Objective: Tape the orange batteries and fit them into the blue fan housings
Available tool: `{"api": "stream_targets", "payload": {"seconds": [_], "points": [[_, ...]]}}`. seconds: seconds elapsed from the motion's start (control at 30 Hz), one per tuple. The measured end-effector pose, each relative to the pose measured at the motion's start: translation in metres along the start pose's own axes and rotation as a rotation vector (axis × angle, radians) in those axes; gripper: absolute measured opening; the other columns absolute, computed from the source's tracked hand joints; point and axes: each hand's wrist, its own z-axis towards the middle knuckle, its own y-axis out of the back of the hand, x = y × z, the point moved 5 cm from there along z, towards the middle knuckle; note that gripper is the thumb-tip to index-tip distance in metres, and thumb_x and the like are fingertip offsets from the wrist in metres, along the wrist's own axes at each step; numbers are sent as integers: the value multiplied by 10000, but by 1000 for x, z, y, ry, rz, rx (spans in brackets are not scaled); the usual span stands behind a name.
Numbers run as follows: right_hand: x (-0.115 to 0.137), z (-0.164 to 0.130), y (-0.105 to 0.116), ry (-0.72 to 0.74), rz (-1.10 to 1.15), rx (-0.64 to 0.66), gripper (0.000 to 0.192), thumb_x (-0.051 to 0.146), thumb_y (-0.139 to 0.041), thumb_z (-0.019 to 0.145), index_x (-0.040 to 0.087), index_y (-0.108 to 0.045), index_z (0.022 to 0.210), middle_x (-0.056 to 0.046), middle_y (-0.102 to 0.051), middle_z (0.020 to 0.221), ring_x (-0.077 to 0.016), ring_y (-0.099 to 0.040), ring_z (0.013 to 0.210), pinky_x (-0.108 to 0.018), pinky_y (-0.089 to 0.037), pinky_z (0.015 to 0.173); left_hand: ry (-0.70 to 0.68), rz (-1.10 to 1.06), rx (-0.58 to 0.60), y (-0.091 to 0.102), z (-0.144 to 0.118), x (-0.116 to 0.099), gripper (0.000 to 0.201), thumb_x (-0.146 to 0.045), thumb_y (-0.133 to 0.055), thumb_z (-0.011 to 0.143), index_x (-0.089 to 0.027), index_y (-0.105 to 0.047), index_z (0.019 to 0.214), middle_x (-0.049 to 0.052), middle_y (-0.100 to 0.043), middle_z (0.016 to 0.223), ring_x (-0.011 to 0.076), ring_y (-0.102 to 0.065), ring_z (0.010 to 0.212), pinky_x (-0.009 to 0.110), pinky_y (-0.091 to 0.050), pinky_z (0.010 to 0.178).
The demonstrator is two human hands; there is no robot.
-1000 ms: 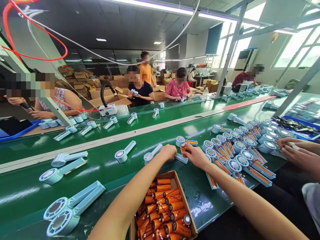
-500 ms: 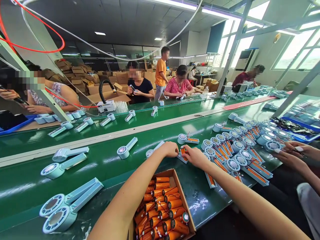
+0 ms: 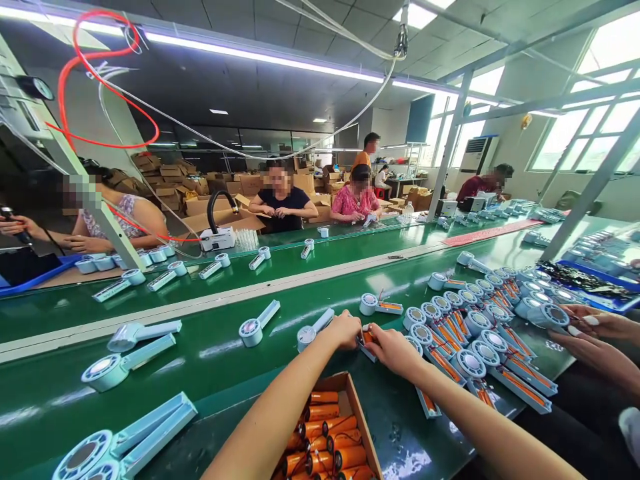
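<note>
Head view, reading left to right from the two hands that meet at the middle of the green belt point(image 3: 210, 347). Well to the left of the grip lie several pale blue fan housings point(image 3: 127, 343), handles pointing right; one more fan housing point(image 3: 313, 329) lies just beside the left hand point(image 3: 345, 328). That hand is curled shut, its fingertips pinching one end of an open fan shell with an orange battery cell point(image 3: 367, 338) seated in it. The right hand point(image 3: 395, 350) closes on the same piece from the other side, thumb and fingers pressing at the cell; whether it grips the cell or the shell wall cannot be told. The piece sits low over the belt, between both hands, just beyond the far rim of the cardboard box point(image 3: 361, 420), which holds more orange cells with thin leads. To the right of the grip a crowded row of fitted shells point(image 3: 470, 333) touches edge to edge. Farther right, another person's hands point(image 3: 595, 340) work at that cluster.

The thin leads look easy to trap under the cell if it is pushed in crooked. A sideways elbow could knock the packed row, and a slipped cell might roll off the belt's near edge.
</note>
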Motion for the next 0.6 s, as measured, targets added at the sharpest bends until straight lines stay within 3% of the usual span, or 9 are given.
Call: {"api": "stream_targets", "payload": {"seconds": [0.17,0.37,0.5,0.6], "points": [[2,-2,4,-29,-7,-21,172,339,-598,1052,231,-583,1186,-42,-768,985,-278,-742,933,-270,-361,677,-2,-18,69,5,6,2,354,-403,-827,653,-228,-742,949,159,-714,989,437,-512,1281,515,-539,910],[2,-4,10,-73,-52,-47,221,393,-599,1045,247,-592,1212,-55,-770,990,-294,-748,914,-277,-410,679,-64,-57,70,5,10,4,337,-480,-847,635,-304,-768,912,86,-666,1224,405,-418,1364,547,-452,1016],[-1,-4,12,-90,-71,-53,259,420,-609,1040,261,-591,1243,-63,-771,998,-301,-747,912,-282,-440,705,-9,-83,55,4,20,8,405,-416,-847,636,-282,-758,1008,115,-633,1211,418,-466,1288,574,-460,982],[-3,-3,14,-95,-81,-58,259,430,-608,1042,255,-593,1232,-64,-771,987,-304,-748,904,-286,-450,712,-31,-96,56,2,24,8,307,-326,-814,658,-286,-762,958,99,-633,1157,403,-476,1275,540,-463,979]]}}
